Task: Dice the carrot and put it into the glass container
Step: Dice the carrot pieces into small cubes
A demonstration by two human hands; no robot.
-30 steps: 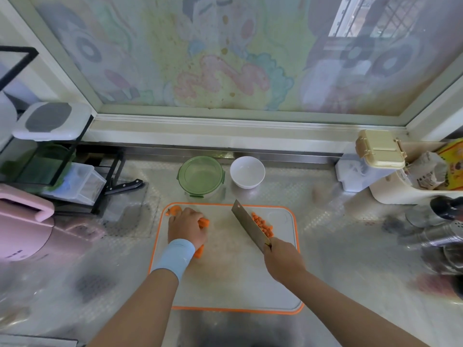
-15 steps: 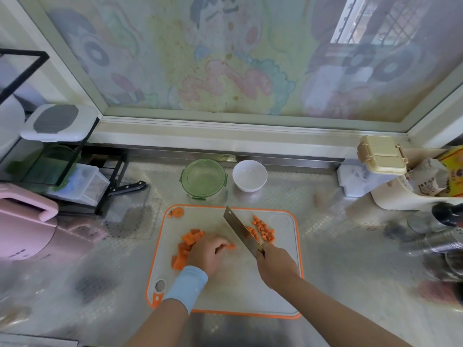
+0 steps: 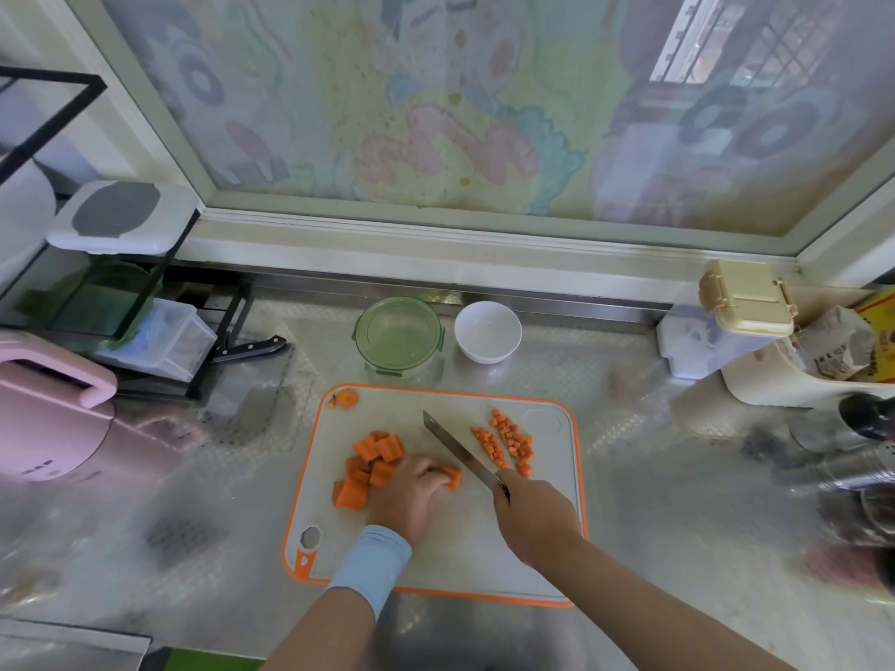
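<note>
The cutting board (image 3: 436, 564) lies on the desk (image 3: 654, 501), white with an orange rim. At its middle the left hand (image 3: 409, 496) curls its fingers over a carrot piece (image 3: 453, 475) and pins it down. The right hand (image 3: 532, 515), over the board's near right part, grips the handle of a knife (image 3: 455, 447), whose blade slants across the board just beside that piece. Carrot chunks (image 3: 373, 457) are heaped on the board's left half, touching the left hand. The small dice (image 3: 506, 440) lie on its far right part. Beyond the board's far edge stands the glass container (image 3: 398, 334), green lid on, with a white bowl (image 3: 487, 331) beside it.
</note>
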